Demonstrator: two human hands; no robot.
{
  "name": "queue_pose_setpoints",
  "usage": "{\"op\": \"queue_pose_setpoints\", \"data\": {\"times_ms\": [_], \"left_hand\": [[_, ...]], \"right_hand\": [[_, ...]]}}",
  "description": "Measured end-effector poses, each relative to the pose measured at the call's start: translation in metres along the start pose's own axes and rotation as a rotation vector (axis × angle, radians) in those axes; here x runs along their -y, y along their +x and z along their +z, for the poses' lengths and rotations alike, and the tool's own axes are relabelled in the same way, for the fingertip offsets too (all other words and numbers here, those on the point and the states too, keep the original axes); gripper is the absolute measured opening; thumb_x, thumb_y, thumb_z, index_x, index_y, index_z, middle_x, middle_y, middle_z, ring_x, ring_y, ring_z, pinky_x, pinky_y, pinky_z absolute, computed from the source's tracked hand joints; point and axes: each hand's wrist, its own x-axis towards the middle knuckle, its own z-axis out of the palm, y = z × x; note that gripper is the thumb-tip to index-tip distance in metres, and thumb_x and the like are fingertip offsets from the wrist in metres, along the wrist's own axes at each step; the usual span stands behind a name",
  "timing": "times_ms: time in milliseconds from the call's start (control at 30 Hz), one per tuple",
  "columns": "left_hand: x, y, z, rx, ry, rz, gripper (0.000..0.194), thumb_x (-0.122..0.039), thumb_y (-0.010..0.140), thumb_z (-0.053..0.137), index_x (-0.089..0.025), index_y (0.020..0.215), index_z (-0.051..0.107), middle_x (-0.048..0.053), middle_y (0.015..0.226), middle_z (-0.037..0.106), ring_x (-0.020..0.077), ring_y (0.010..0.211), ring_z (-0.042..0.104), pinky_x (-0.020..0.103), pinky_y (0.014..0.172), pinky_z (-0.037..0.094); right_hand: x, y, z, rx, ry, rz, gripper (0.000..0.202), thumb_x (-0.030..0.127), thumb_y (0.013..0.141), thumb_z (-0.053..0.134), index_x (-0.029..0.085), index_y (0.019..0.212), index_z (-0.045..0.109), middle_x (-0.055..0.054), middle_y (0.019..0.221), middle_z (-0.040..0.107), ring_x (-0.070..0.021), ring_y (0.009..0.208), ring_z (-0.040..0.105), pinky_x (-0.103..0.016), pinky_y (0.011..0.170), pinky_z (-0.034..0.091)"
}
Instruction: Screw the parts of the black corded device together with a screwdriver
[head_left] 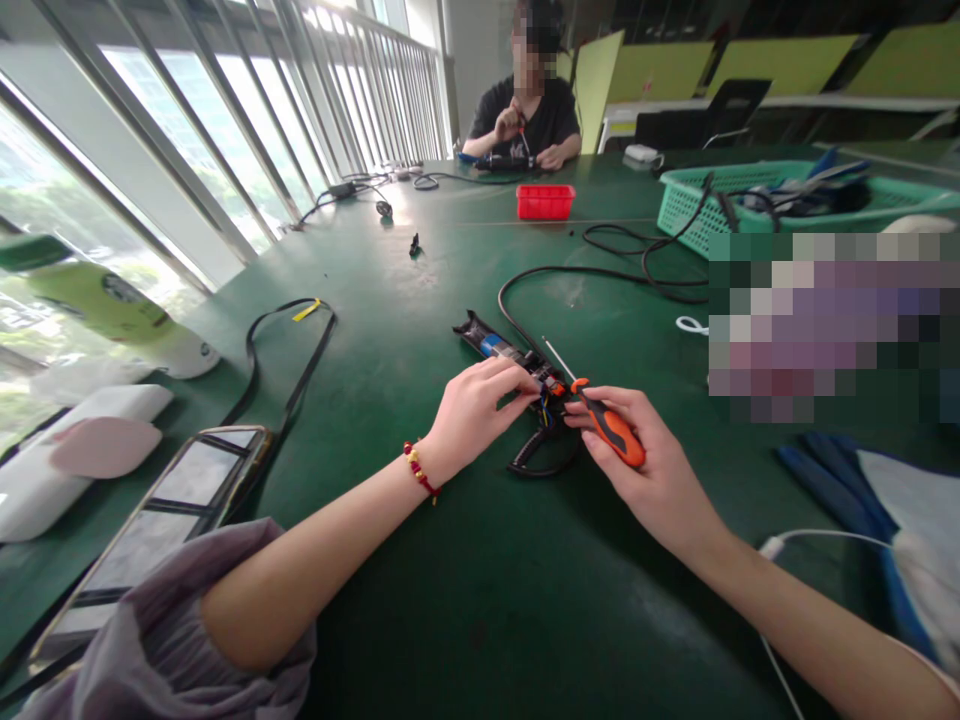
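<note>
In the middle of the green table lies an opened, long black electric device (pixel 474 338), with a blue part inside and a black cable running from it. Thin coloured wires (pixel 546 408) show at its near end. My left hand (pixel 480 410) reaches over the device, thumb and forefinger pinched at the wires; what sits between the fingertips is hidden. An orange and black screwdriver (pixel 616 432) rests in my right hand (pixel 660 475), its shaft pointing up and left, apart from the device. Some fingers of that hand extend to the device's near end. A black curved piece (pixel 534 468) lies below.
Across the table a person (pixel 559 115) holds a tool over a similar device. A red bin (pixel 545 203) and a green basket (pixel 686 215) stand farther back. At left are a phone (pixel 191 475) with a strap and a bottle (pixel 112 305). Blue cloth (pixel 844 490) lies right.
</note>
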Motion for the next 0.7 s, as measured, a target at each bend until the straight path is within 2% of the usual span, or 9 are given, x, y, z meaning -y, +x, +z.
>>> {"op": "queue_pose_setpoints", "data": {"times_ms": [300, 400, 500, 600, 700], "left_hand": [[0.002, 0.001, 0.000, 0.011, 0.206, 0.117, 0.017, -0.025, 0.088, 0.051, -0.020, 0.077, 0.064, 0.001, 0.081, 0.065, 0.0128, 0.078, 0.056, 0.026, 0.072, 0.043], [0.002, 0.000, -0.005, 0.016, 0.341, 0.211, 0.017, -0.026, 0.088, 0.051, -0.023, 0.084, 0.067, 0.001, 0.085, 0.064, 0.0136, 0.079, 0.055, 0.027, 0.069, 0.041], [0.004, 0.001, -0.010, 0.049, 0.422, 0.305, 0.020, -0.026, 0.090, 0.047, -0.025, 0.091, 0.067, 0.002, 0.092, 0.064, 0.0142, 0.084, 0.055, 0.028, 0.074, 0.042], [0.012, 0.004, -0.016, 0.045, 0.438, 0.222, 0.026, -0.025, 0.090, 0.043, -0.022, 0.107, 0.062, 0.004, 0.108, 0.062, 0.0163, 0.099, 0.054, 0.031, 0.089, 0.042], [0.026, 0.006, -0.019, 0.104, 0.428, 0.094, 0.049, -0.029, 0.090, 0.040, -0.014, 0.136, 0.037, 0.010, 0.132, 0.049, 0.0210, 0.122, 0.042, 0.041, 0.109, 0.026]], "right_hand": [[0.000, 0.000, -0.001, 0.008, 0.003, -0.004, 0.030, 0.024, 0.083, 0.054, 0.024, 0.113, 0.047, -0.006, 0.112, 0.062, -0.0194, 0.102, 0.064, -0.041, 0.095, 0.048], [-0.001, 0.000, -0.001, 0.005, -0.004, -0.004, 0.030, 0.023, 0.083, 0.054, 0.024, 0.113, 0.048, -0.006, 0.112, 0.062, -0.0195, 0.101, 0.064, -0.041, 0.094, 0.049], [-0.001, -0.001, 0.000, -0.039, 0.021, -0.005, 0.032, 0.023, 0.083, 0.055, 0.023, 0.114, 0.048, -0.006, 0.109, 0.064, -0.0199, 0.099, 0.065, -0.042, 0.092, 0.050], [0.002, -0.002, 0.000, -0.173, 0.143, -0.034, 0.032, 0.022, 0.083, 0.057, 0.024, 0.112, 0.045, -0.006, 0.103, 0.068, -0.0187, 0.088, 0.068, -0.040, 0.083, 0.054], [0.008, -0.005, -0.003, -0.282, 0.223, -0.148, 0.021, 0.019, 0.081, 0.058, 0.024, 0.098, 0.047, -0.001, 0.081, 0.069, -0.0148, 0.063, 0.067, -0.032, 0.062, 0.056]]}}
